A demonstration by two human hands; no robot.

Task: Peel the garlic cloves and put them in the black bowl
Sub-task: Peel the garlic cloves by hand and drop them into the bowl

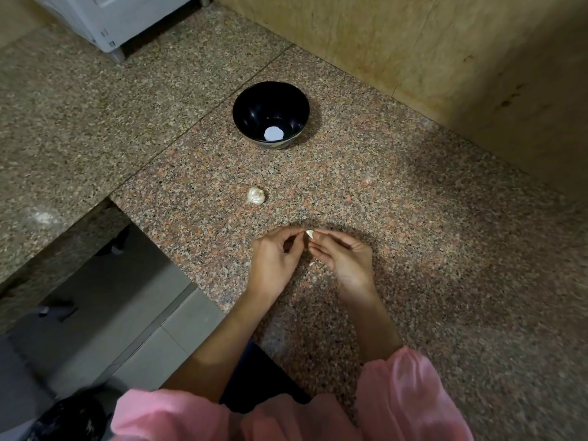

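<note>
Currently my right hand (343, 259) grips the garlic clove (309, 234) mid-frame, my left hand (276, 259) pinching it too; the black bowl (251, 103) lies straight above, slightly left.

Left hand (275, 261), right hand (345, 259), fingertips (321, 233) together.

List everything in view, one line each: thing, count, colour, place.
black bowl: one, black, on the counter; pale round spot inside.
garlic bulb: one, white, on the counter between bowl and hands.
garlic clove: one, white, pinched between both hands.
peel scraps: a few, white, on the counter under the hands.
counter: one, speckled pink-grey stone.
appliance: one, white, top left.
sleeves: two, pink, bottom edge.
left hand: pinches the clove.
right hand: holds the clove.
</note>
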